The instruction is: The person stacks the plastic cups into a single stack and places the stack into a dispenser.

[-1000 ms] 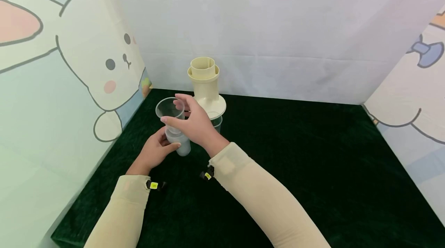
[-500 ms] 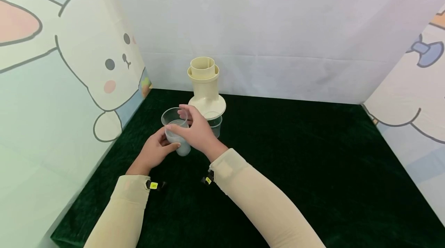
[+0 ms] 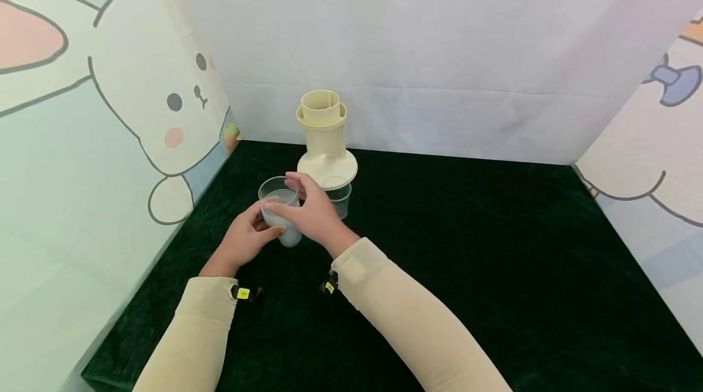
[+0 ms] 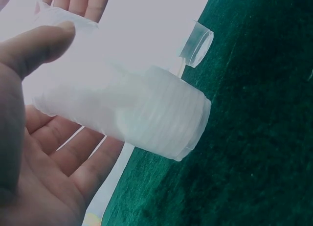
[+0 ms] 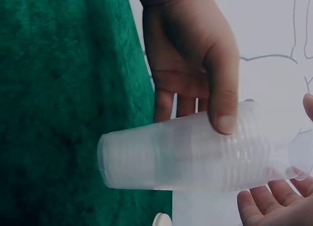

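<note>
A stack of nested clear plastic cups (image 3: pixel 290 236) stands upright, raised in both hands. My left hand (image 3: pixel 245 238) grips the stack from the left, with the thumb across the near side. Around the upper rim of the topmost cup (image 3: pixel 270 185) curl the thumb and fingers of my right hand (image 3: pixel 317 214). That cup sits inside the stack. In the left wrist view the stack (image 4: pixel 166 113) shows many close rings near its bottom. From the right wrist, the left thumb (image 5: pixel 225 103) is seen pressing the side of the cups.
A cream-coloured stand (image 3: pixel 324 141) with a round base and a tubular top is behind the hands. Just in front of its base is another clear plastic cup (image 3: pixel 342 203). Dark green cloth (image 3: pixel 467 270) covers the table, and a white curtain (image 3: pixel 428 44) hangs at the back.
My right hand has lowered the topmost cup down into the stack and shifted slightly right. More of the cup by the stand shows. The left hand keeps its grip in place.
</note>
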`<state>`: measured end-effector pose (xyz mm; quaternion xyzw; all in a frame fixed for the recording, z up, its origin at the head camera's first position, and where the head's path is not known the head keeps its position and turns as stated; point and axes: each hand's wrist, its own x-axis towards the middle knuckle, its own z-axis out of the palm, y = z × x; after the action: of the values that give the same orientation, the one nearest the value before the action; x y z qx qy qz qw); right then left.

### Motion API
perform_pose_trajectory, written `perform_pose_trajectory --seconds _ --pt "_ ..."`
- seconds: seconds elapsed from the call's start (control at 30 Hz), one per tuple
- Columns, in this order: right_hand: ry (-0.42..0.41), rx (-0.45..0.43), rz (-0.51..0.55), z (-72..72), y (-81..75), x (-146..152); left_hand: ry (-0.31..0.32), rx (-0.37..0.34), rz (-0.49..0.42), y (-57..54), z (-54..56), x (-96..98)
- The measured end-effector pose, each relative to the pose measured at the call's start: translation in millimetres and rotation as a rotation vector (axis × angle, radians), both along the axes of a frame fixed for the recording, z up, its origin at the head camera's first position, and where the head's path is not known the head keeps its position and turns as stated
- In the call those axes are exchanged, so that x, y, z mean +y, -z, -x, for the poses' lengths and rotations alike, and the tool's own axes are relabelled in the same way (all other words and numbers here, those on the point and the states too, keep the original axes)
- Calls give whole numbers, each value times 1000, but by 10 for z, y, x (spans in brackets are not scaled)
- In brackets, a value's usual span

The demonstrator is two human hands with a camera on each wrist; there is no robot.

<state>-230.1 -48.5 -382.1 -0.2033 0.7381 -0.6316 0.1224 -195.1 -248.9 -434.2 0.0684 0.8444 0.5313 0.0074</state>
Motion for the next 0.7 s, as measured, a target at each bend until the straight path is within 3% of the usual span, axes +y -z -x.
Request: perform_pose_trajectory --seconds 0.33,0.7 --pt "2 -10 -70 0 132 -26 15 28 -1 10 -3 -14" --pt "6 -92 -75 -4 249 -41 24 60 -9 16 -8 -13"
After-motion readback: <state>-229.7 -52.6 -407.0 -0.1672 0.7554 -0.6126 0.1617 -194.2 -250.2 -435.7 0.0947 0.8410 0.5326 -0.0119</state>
